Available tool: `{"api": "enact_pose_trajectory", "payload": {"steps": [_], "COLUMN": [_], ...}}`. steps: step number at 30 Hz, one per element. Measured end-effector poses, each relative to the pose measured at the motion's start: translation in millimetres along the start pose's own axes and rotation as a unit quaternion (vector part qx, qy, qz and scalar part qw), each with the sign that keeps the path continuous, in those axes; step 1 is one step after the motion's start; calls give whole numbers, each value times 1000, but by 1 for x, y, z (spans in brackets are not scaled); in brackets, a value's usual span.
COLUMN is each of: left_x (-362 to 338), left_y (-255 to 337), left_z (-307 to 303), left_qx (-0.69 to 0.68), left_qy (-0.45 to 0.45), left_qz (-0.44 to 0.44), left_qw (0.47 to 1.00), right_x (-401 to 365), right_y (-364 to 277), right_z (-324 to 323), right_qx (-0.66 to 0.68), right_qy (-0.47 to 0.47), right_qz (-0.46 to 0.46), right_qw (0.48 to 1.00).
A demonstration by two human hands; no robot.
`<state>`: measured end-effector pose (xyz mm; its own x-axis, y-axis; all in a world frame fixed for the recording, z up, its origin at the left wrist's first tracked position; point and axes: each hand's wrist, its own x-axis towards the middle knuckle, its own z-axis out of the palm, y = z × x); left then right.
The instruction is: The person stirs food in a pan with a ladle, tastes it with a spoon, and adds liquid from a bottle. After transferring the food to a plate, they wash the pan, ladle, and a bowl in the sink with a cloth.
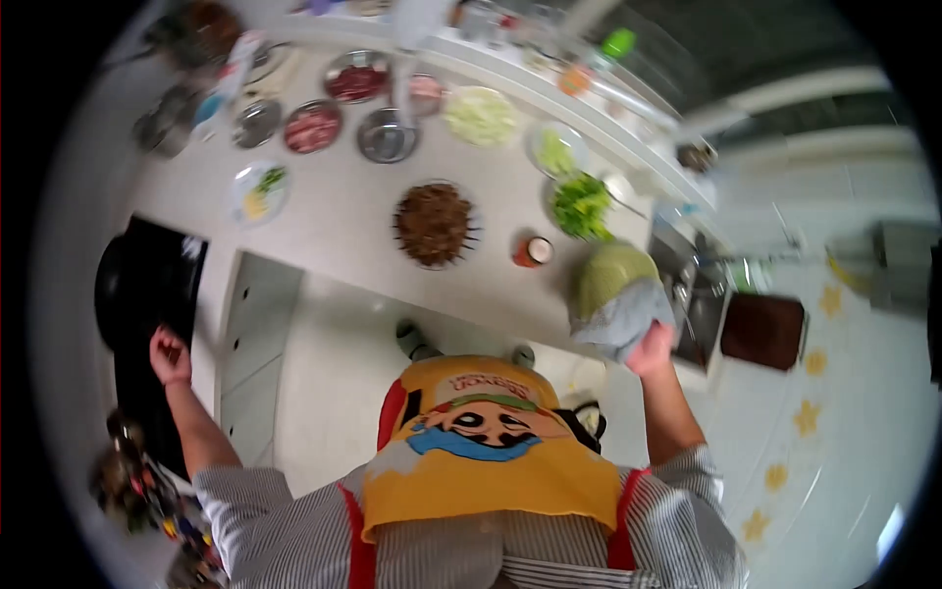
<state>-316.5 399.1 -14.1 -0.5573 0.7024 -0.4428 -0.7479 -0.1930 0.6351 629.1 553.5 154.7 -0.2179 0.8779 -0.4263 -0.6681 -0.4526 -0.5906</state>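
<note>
My right hand (652,348) is closed on a crumpled grey cloth (620,319) at the right end of the counter. This cloth lies over the near side of a thick, round, yellow-green chopping block (613,273), close to the sink. Far to the left, my left hand (172,355) is above the black stove, near a black wok (116,293). Its fingers are loosely bent and a little apart, with nothing visible between them.
A plate of brown food (434,225) and a small red-brown jar (534,251) stand mid-counter. Leafy greens (582,204) lie left of the sink (699,319). Along the back are metal bowls of meat (356,82) and a plate of pale shredded vegetable (480,115).
</note>
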Motion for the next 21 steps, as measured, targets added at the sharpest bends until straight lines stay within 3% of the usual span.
{"api": "enact_pose_trajectory", "payload": {"steps": [1, 4, 6, 8, 11, 15, 17, 18, 19, 20, 21], "left_x": [5, 1, -2, -18, -35, -75, -93, -115, -135, -154, -176], "left_y": [0, -1, -3, -4, -5, -22, -37, -53, -67, -76, -86], "left_z": [-4, -4, 4, 17, 18, 29, 24, 42, 55, 60, 63], "left_qx": [1, 28, 44, 83, 103, 37, 50, 57, 65, 53, 53], "left_qy": [9, 9, 55, 64, 61, 140, 160, 193, 225, 194, 198], "left_qz": [-14, -43, -40, -27, -25, -72, -43, -9, 24, 15, 26], "left_qw": [1000, 999, 997, 994, 992, 987, 985, 980, 972, 980, 979], "right_x": [-3, -27, -40, -54, -59, -24, 21, 38, 65, 83, 90], "right_y": [-5, -28, -48, -73, -116, -172, -197, -205, -219, -233, -241], "right_z": [9, -37, -75, -118, -158, -229, -285, -278, -303, -310, -321], "right_qx": [13, 26, 17, -7, -27, -87, -128, -149, -157, -211, -210], "right_qy": [137, 118, 163, 162, 249, 326, 393, 399, 374, 424, 414], "right_qz": [10, 2, -25, -87, -120, -147, -190, -221, -201, -83, -78], "right_qw": [990, 993, 986, 983, 961, 930, 890, 877, 892, 877, 882]}}
